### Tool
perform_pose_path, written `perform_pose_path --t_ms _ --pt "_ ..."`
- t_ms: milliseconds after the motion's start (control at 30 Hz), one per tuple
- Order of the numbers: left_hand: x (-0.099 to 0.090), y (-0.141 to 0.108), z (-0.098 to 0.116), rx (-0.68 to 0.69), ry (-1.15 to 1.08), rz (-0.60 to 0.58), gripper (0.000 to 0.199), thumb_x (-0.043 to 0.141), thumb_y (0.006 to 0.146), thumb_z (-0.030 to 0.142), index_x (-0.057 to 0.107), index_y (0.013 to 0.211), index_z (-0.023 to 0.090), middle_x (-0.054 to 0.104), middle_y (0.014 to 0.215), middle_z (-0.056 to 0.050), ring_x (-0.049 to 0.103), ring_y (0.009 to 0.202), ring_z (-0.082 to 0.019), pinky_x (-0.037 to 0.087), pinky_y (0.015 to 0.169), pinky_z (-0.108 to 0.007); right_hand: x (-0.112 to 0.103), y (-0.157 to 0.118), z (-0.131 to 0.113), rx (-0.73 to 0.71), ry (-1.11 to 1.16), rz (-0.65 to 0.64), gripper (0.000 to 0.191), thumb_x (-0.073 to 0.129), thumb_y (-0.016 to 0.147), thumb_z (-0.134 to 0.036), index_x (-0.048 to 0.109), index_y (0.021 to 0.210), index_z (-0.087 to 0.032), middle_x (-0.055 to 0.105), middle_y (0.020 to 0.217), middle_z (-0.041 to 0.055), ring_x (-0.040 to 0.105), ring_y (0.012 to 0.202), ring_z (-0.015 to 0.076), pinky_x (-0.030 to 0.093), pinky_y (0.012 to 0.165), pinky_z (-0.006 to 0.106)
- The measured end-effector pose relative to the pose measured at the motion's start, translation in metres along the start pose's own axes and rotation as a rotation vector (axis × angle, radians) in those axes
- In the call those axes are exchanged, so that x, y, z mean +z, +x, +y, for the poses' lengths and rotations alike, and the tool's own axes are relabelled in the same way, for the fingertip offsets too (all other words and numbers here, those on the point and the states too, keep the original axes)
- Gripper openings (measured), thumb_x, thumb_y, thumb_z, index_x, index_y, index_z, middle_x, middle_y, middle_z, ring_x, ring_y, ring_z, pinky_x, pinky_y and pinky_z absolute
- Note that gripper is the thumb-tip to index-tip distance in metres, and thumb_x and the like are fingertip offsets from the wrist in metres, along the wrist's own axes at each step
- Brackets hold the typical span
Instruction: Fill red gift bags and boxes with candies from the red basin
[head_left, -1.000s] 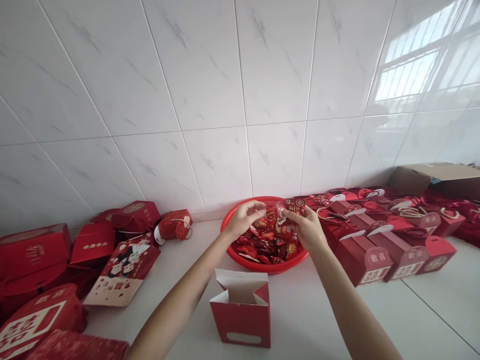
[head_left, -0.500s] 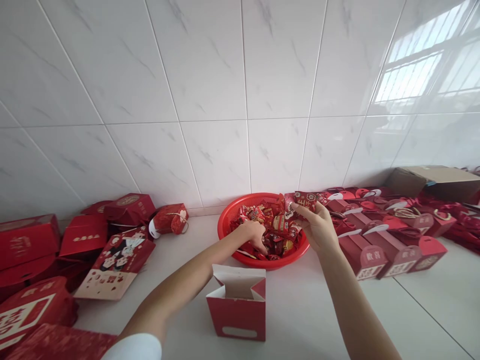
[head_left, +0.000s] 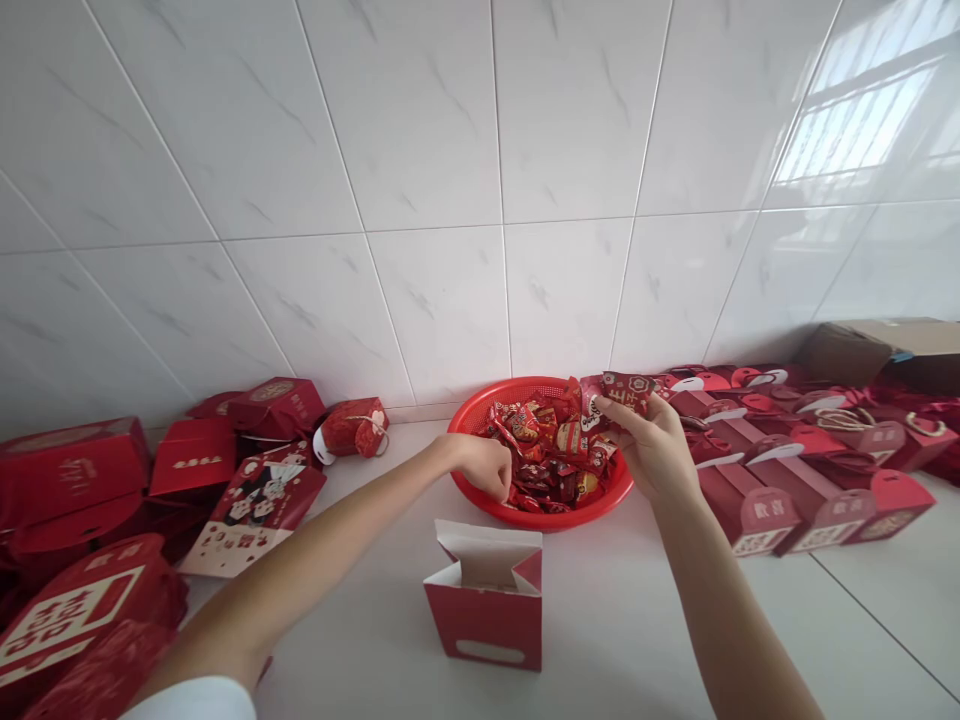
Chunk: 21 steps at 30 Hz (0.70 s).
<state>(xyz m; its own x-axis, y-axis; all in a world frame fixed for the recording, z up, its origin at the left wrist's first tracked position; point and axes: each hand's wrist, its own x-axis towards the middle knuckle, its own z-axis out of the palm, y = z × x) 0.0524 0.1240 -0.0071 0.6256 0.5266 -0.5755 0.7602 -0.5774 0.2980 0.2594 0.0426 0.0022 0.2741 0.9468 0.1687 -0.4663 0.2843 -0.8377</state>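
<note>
A red plastic basket (head_left: 469, 410) near the wall holds many wrapped sweets (head_left: 574, 440). My left hand (head_left: 484, 465) is at the basket's left side, over its contents, its fingers curled and pointing down; what they may hold is hidden. My right hand (head_left: 652, 440) pinches red and pink candy packets (head_left: 626, 390) above the basket's right rim. In front of the basket an open red box (head_left: 487, 625) stands upright on the white surface, its white-lined flaps raised and nothing seen inside.
Several red gift boxes (head_left: 193, 460) and a patterned card box (head_left: 255, 510) lie at the left. Rows of closed red boxes (head_left: 757, 500) stand at the right, before a brown carton (head_left: 900, 345). A tiled wall (head_left: 435, 310) rises behind.
My left hand has drawn back leftward from the middle of the sweets to the basket's left side. My right hand still holds its packets. The view has shifted slightly.
</note>
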Motion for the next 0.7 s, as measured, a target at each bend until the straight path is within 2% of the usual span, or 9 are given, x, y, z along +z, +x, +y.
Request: perform_pose_path --t_ms 67,200,300,400,567,700 --pt "0.008 0.003 0.002 -0.076 0.083 0.048 0.012 0.075 0.065 0.033 0.076 0.067 0.022 0.073 0.071 -0.002 0.064 0.075 -0.02 0.044 0.064 -0.025 0.0 0.0 0.001 0.003 -0.01 -0.006 0.036 0.092 0.049 -0.028 0.063 0.068 -0.018 0.067 0.065 -0.0011 0.064 0.062 0.0171 0.051 0.049 0.025" --pt "0.012 0.021 0.001 -0.136 0.263 0.134 0.031 0.081 0.06 0.039 0.074 0.081 0.018 0.075 0.091 -0.01 0.067 0.084 -0.027 0.048 0.069 -0.029 0.0 0.0 0.003 0.008 -0.027 -0.004 0.036 0.092 0.049 -0.029 0.065 0.071 -0.018 0.067 0.065 -0.0014 0.062 0.06 0.0166 0.05 0.049 0.026" --pt "0.01 0.032 0.001 -0.133 0.344 0.213 0.036 0.077 0.067 0.038 0.074 0.093 0.014 0.074 0.103 -0.016 0.068 0.095 -0.031 0.051 0.076 -0.033 -0.001 0.001 0.005 -0.013 -0.027 -0.014 0.036 0.092 0.05 -0.03 0.067 0.073 -0.018 0.069 0.068 -0.0002 0.063 0.061 0.017 0.053 0.052 0.028" --pt "0.013 0.037 0.006 -0.189 0.402 0.307 0.034 0.073 0.074 0.039 0.075 0.094 0.012 0.074 0.101 -0.019 0.068 0.1 -0.036 0.052 0.083 -0.04 -0.003 0.002 0.007 -0.03 -0.022 -0.019 0.035 0.092 0.051 -0.031 0.069 0.074 -0.018 0.07 0.07 0.0007 0.064 0.063 0.0175 0.055 0.056 0.029" --pt "0.03 0.034 0.009 -0.281 0.372 0.287 0.047 0.066 0.079 0.051 0.076 0.097 0.009 0.074 0.101 -0.025 0.069 0.1 -0.04 0.053 0.085 -0.047 -0.004 0.003 0.009 -0.016 -0.034 -0.011 0.035 0.092 0.051 -0.031 0.068 0.073 -0.018 0.07 0.07 0.001 0.064 0.063 0.018 0.055 0.057 0.03" --pt "0.036 0.031 0.004 -0.265 0.258 0.303 0.059 0.07 0.069 0.06 0.074 0.106 0.014 0.071 0.114 -0.021 0.066 0.108 -0.037 0.052 0.088 -0.04 -0.003 0.003 0.011 -0.017 -0.055 -0.01 0.035 0.092 0.052 -0.032 0.069 0.074 -0.018 0.07 0.07 0.0005 0.064 0.063 0.0175 0.054 0.058 0.029"
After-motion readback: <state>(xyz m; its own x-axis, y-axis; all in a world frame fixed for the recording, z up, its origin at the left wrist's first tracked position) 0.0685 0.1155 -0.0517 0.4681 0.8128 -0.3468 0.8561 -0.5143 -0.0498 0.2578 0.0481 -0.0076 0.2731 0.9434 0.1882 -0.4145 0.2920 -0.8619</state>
